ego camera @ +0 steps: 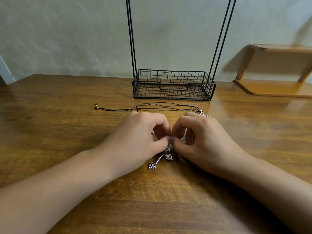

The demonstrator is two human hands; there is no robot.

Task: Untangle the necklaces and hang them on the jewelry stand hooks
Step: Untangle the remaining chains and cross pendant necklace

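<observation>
Both hands' curled fingers (166, 130) pinch the silver necklace (166, 152).

The table (70, 125) is brown wood with darker wavy lines running through it. The jewelry stand (173, 85) is black, and its basket is made of little wire squares. The cords (165, 105) are black too. The cross charm (160, 157) is shiny silver, maybe with tiny star shapes, but it is blurry. The shelf (276, 65) is orange-brown. The wall (67, 39) is pale grey-green.
</observation>
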